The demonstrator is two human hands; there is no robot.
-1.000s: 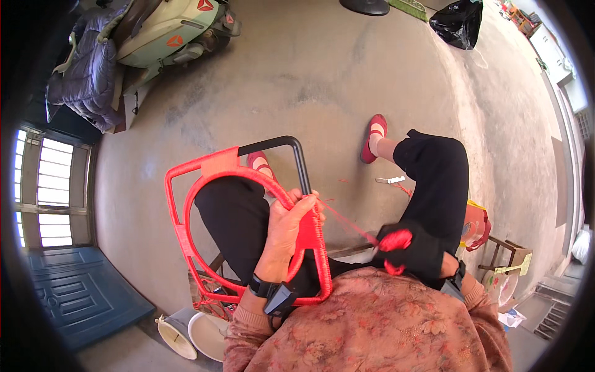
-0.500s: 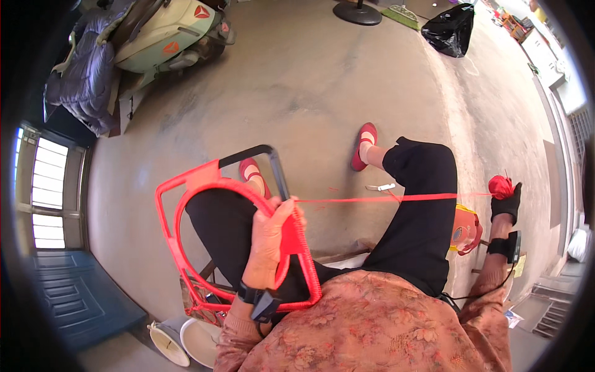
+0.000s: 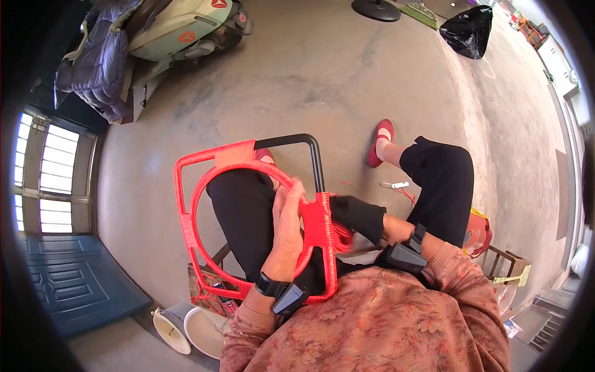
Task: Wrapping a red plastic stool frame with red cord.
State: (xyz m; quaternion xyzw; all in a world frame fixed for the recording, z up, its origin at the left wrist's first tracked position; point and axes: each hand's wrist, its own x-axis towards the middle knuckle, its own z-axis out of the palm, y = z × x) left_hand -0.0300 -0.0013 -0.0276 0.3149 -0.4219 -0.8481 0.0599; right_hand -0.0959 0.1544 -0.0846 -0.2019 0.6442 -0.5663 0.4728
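A squarish frame with a round ring inside it (image 3: 186,222) rests over my left thigh. Red cord wraps most of it, while its upper right corner is bare black tube (image 3: 318,162). My left hand (image 3: 286,226) is closed around the ring and wrapped bar on the frame's right side. Close against that bar's outer side is my right hand (image 3: 362,217) in a black glove, slightly blurred, its fingertips partly hidden by the frame. Just below the glove shows a bundle of red cord (image 3: 341,238), held in that hand.
Between my feet and right leg lie a small white-handled tool (image 3: 394,185) and red cord scraps (image 3: 406,196). A red and yellow bag (image 3: 477,234) stands by my right leg. White buckets (image 3: 201,332) are at lower left. A scooter (image 3: 180,37) and black plastic bag (image 3: 468,31) stand farther off.
My right hand has come in from far right to the frame's right bar, bringing the cord bundle. The stretched strand across my lap no longer shows. My left hand keeps its hold.
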